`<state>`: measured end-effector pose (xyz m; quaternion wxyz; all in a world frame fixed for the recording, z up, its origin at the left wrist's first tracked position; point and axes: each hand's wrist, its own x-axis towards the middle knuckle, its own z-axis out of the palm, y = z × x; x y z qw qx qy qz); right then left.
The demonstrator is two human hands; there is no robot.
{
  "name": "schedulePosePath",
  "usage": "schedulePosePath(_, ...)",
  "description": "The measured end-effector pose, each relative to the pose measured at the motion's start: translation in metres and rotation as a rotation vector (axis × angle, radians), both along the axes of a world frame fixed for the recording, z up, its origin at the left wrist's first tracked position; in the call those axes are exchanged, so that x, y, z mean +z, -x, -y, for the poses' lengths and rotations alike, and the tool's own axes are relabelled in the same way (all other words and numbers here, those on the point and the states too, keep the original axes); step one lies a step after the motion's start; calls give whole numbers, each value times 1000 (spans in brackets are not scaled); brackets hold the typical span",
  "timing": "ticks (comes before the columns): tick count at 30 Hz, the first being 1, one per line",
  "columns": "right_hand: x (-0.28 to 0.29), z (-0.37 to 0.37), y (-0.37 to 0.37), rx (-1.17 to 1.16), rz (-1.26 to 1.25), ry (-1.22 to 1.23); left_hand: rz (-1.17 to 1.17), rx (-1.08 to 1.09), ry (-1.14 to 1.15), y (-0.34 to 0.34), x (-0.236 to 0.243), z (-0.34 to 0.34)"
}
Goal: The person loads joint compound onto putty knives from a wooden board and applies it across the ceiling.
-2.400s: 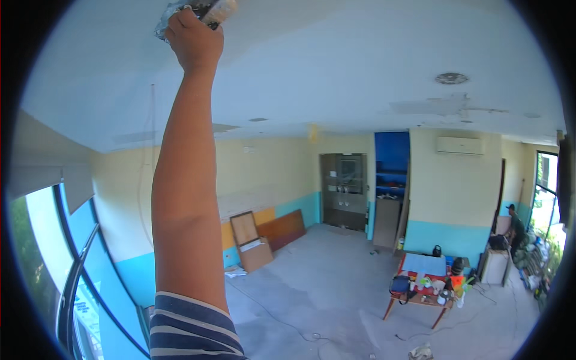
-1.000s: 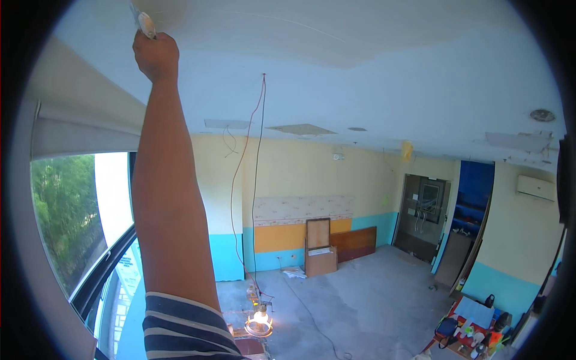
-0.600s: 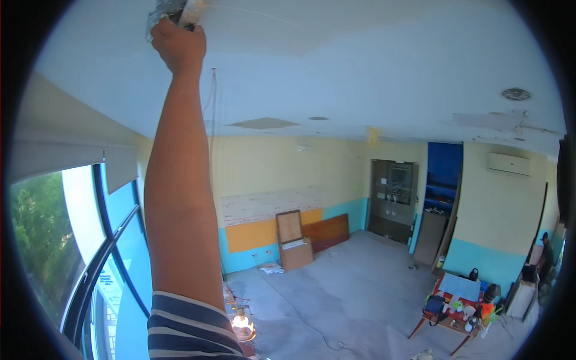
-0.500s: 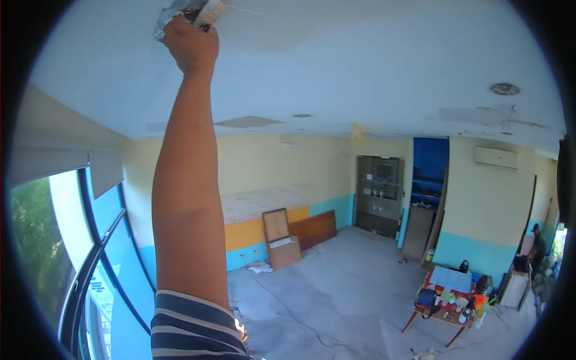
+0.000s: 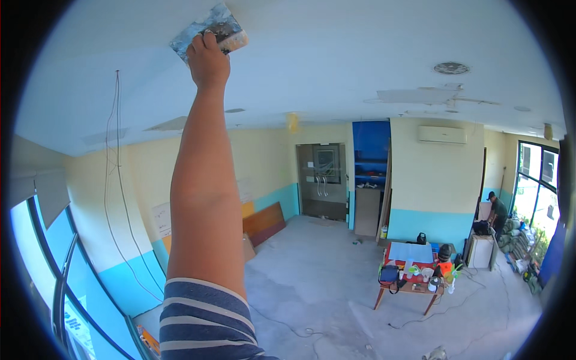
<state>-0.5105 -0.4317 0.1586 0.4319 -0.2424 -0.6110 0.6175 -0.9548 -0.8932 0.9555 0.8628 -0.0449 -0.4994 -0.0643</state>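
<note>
My left hand [image 5: 208, 65] is raised high overhead at the end of an outstretched arm in a striped sleeve. Its fingers are wrapped round the handle of a flat rectangular plastering trowel [image 5: 224, 23]. The trowel is smeared with pale, dried-looking material and lies against or very close to the white ceiling [image 5: 336, 48]; whether it touches, I cannot tell. Just part of the grip shows behind the fingers. My right hand is out of the picture.
Loose wires [image 5: 120, 144] hang from the ceiling at left, beside the windows. A cluttered wooden table [image 5: 414, 287] stands at right, with cables on the floor near it. Brown boards [image 5: 267, 225] lean on the far wall. Another person [image 5: 498, 213] bends over at far right.
My view has swung to the right, bringing the hanging wires and right-hand windows into sight. The trowel sits lower and further right in the picture, still in my left hand.
</note>
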Motion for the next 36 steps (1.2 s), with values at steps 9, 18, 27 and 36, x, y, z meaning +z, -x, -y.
schedulePosePath(9,16,-11,-11,351,-364,298,142,-556,24,0,-50,-74)
schedulePosePath(18,99,9,94,559,-534,889,587,-1591,47,-43,-314,-155)
schedulePosePath(27,188,29,134,449,-441,897,742,-853,584,-169,-581,-215)
schedulePosePath(36,174,27,100,434,-339,899,1036,-1701,591,-245,-605,-255)
